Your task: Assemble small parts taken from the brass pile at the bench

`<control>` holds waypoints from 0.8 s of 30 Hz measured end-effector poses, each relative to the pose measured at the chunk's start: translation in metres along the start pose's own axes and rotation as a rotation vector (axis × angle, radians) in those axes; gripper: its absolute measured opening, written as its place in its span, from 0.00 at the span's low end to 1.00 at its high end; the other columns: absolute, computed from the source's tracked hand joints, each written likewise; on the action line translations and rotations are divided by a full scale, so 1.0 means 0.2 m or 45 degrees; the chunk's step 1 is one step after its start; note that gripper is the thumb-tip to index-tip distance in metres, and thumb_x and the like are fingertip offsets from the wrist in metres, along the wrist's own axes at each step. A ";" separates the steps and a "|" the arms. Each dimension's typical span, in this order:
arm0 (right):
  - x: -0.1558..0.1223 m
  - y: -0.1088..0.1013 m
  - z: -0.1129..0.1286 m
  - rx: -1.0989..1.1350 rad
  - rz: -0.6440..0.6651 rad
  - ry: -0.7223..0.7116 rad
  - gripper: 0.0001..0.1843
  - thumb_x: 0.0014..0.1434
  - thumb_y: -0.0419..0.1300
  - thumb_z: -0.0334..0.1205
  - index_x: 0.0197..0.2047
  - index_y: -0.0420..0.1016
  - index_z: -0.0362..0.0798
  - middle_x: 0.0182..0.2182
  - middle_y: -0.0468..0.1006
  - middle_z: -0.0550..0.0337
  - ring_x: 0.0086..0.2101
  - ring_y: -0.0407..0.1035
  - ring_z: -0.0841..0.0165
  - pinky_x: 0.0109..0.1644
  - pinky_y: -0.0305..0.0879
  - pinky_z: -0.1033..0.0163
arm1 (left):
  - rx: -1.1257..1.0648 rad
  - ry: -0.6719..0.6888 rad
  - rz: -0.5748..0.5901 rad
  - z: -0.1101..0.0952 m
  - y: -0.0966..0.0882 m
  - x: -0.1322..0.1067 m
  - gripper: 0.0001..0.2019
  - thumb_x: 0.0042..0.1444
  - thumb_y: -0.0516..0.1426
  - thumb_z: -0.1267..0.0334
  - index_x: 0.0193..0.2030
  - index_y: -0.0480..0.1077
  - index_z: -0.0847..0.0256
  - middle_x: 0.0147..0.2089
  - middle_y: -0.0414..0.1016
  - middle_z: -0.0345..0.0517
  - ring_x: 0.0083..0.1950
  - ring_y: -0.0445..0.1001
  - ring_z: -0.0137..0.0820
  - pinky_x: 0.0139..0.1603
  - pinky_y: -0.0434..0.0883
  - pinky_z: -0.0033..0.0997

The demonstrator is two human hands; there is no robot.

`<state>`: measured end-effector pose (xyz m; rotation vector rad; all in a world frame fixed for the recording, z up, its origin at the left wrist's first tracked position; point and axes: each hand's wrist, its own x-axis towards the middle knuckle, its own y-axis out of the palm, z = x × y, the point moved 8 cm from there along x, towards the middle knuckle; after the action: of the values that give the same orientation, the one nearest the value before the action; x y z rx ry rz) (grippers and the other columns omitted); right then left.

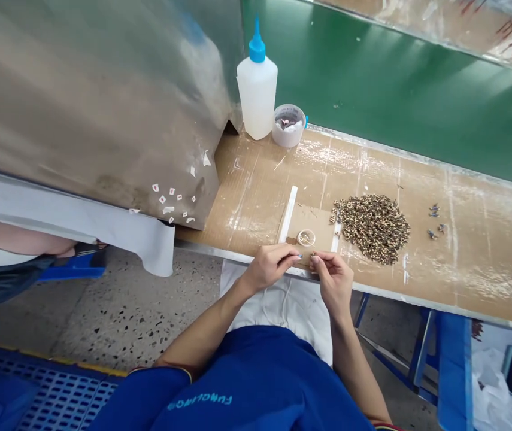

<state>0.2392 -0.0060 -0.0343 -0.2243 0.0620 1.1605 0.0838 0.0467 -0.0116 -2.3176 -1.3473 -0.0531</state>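
Observation:
My left hand (269, 267) is at the table's front edge, thumb and forefinger pinched, with a tiny blue tip showing at the fingertips; what it belongs to is too small to name. Close by on the right, my right hand (335, 280) pinches a small gold-and-dark piece (313, 255). Just beyond the hands, a small clear round dish (306, 237) lies on a cardboard sheet (312, 216) between two white strips. To the right spreads a pile of small gold-and-dark pieces (372, 227), a few of them reaching the right strip (336, 237).
Behind stand a white bottle with blue nozzle (257, 96) and a small plastic cup (288, 129). Several dark pieces (433, 209) lie far right. A green belt (372, 90) runs behind the table. A metal panel (103, 108) rises at left, another person's arm (17, 239) below it.

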 end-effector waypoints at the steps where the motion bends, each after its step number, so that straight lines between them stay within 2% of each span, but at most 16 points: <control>1: 0.00 0.00 0.00 0.014 -0.002 -0.001 0.18 0.54 0.68 0.56 0.33 0.78 0.48 0.22 0.78 0.61 0.24 0.71 0.69 0.26 0.70 0.65 | 0.013 0.012 0.011 0.00 0.00 0.00 0.10 0.67 0.53 0.64 0.37 0.73 0.63 0.34 0.78 0.47 0.34 0.76 0.30 0.38 0.70 0.26; 7: 0.01 0.04 0.00 0.020 0.066 -0.010 0.19 0.55 0.67 0.57 0.34 0.78 0.48 0.24 0.80 0.60 0.24 0.73 0.69 0.26 0.72 0.64 | 0.070 0.004 0.090 0.00 0.03 0.00 0.09 0.67 0.52 0.66 0.39 0.72 0.63 0.35 0.78 0.47 0.35 0.75 0.30 0.39 0.70 0.26; 14: 0.00 0.05 0.00 0.008 0.104 -0.045 0.18 0.56 0.67 0.56 0.35 0.77 0.49 0.25 0.81 0.58 0.25 0.75 0.67 0.27 0.72 0.63 | 0.065 -0.019 0.111 0.00 0.04 0.01 0.08 0.66 0.53 0.66 0.37 0.72 0.62 0.34 0.77 0.46 0.35 0.75 0.30 0.39 0.70 0.27; 20: 0.00 0.06 0.01 -0.042 0.143 -0.058 0.18 0.57 0.66 0.56 0.33 0.77 0.49 0.23 0.78 0.61 0.22 0.69 0.70 0.23 0.66 0.66 | 0.052 -0.047 0.128 0.00 0.04 0.01 0.10 0.67 0.52 0.64 0.37 0.72 0.62 0.33 0.76 0.45 0.35 0.74 0.30 0.39 0.70 0.27; 24: 0.00 0.06 0.01 -0.001 0.150 -0.043 0.18 0.56 0.67 0.56 0.34 0.77 0.49 0.25 0.80 0.59 0.24 0.71 0.70 0.26 0.70 0.65 | 0.027 -0.090 0.114 0.00 0.04 0.02 0.10 0.66 0.52 0.65 0.36 0.72 0.62 0.32 0.76 0.45 0.33 0.74 0.30 0.38 0.69 0.27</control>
<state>0.2281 -0.0005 -0.0339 -0.2042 0.0453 1.2814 0.0920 0.0469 -0.0143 -2.3794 -1.2691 0.0721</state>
